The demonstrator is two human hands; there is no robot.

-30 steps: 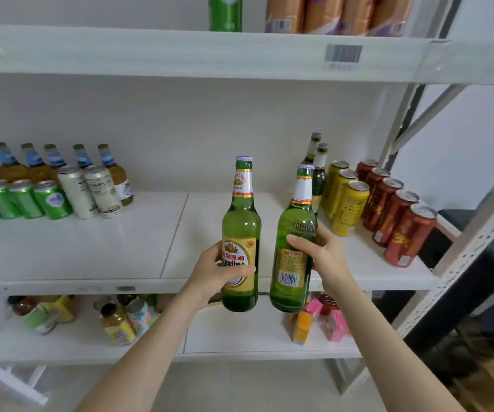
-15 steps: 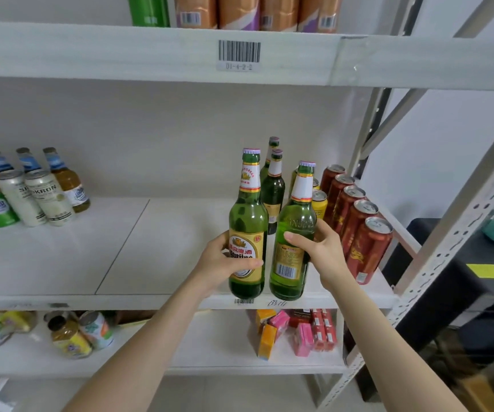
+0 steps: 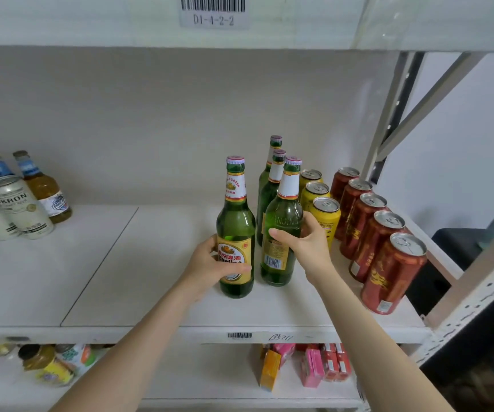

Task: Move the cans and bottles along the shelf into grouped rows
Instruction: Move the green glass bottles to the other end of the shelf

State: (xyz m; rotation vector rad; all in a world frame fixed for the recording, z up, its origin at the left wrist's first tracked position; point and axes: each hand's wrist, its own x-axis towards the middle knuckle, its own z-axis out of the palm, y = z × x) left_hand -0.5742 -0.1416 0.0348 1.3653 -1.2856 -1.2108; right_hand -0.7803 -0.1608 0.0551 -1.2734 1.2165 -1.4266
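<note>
Left hand grips 1 green glass beer bottle, right hand grips another green glass bottle, both upright on white shelf

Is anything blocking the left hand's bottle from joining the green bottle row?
Nothing visible does. The left hand grips the left bottle beside the row's front bottle, which the right hand grips; only bare shelf lies between them and in front of that bottle.

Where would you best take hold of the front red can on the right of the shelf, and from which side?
I would wrap the front red can round its mid-body, coming from the front. It stands upright near the open front edge of the shelf, its front and left flank look free, while the next red can stands close behind it.
</note>
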